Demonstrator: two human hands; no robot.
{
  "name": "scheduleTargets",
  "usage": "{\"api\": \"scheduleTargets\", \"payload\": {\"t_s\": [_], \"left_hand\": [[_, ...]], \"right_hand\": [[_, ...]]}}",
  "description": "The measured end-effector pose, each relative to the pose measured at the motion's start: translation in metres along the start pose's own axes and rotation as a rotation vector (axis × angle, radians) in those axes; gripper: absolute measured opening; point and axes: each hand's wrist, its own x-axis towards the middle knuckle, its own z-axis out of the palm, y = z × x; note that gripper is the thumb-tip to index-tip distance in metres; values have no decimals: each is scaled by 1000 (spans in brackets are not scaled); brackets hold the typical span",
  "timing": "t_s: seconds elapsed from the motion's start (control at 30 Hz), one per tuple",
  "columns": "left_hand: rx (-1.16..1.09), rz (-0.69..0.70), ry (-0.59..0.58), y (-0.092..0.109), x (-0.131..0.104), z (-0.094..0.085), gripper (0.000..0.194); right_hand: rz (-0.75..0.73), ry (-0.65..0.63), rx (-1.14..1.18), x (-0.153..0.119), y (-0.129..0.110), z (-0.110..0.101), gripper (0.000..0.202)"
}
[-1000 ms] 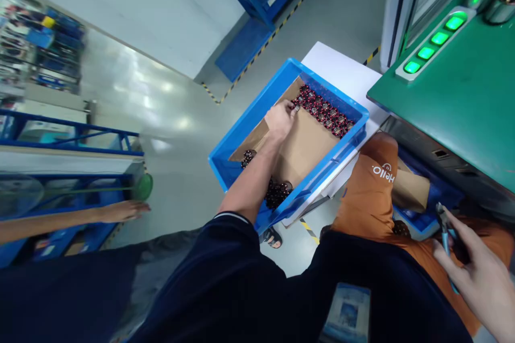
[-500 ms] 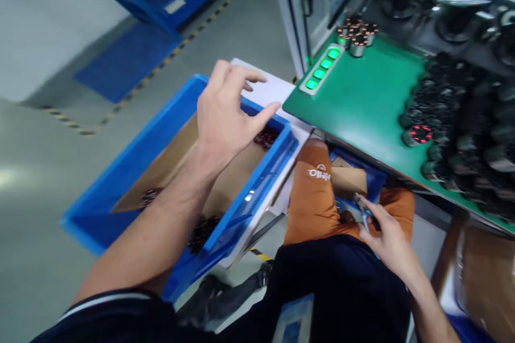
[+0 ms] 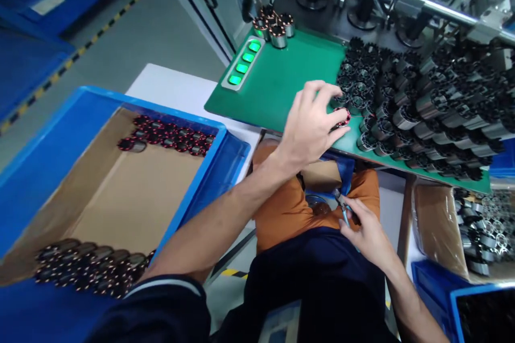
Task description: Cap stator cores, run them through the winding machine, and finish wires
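My left hand (image 3: pixel 308 123) is at the front of the green table mat, its thumb and fingers round a small motor stator with red windings (image 3: pixel 343 117). The fingers partly cover this stator. Beside it stand packed rows of dark, slotted metal stators (image 3: pixel 386 126). Over my lap, my right hand (image 3: pixel 368 228) is closed on small blue-handled cutting pliers (image 3: pixel 343 206), jaws pointing up and away from me.
To the left stands a blue crate (image 3: pixel 76 102) lined with cardboard, with wound stators in two groups. Copper-wound stators (image 3: pixel 278 36) stand near the green-lit buttons (image 3: pixel 244 64). Machine fixtures (image 3: pixel 364 13) line the back. Bins with metal parts (image 3: pixel 480 236) are at right.
My left hand has moved from above the blue crate to the red-wound stator on the mat. My right hand still holds the pliers over my lap. The view has turned right.
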Motion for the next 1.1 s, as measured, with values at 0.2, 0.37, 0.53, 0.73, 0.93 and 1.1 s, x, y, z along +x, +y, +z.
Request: {"api": "scheduleTargets", "payload": {"t_s": [0.2, 0.37, 0.53, 0.73, 0.93, 1.1], "left_hand": [[-406, -136, 93, 56, -49, -56, 15], [-428, -148, 102, 77, -72, -65, 19], [-389, -146, 114, 72, -79, -68, 22], [-401, -110, 120, 70, -83, -69, 25], [-436, -147, 86, 71, -85, -69, 19], [-466, -174, 95, 72, -87, -68, 18]], "right_hand": [[-47, 117, 183, -12, -26, -11, 54], [-179, 151, 238, 1, -57, -26, 61], [-201, 86, 295, 9, -63, -30, 67], [-197, 71, 286, 9, -66, -31, 66], [-199, 96, 253, 7, -67, -32, 67], [-214, 153, 217, 10, -67, -27, 59]]}}
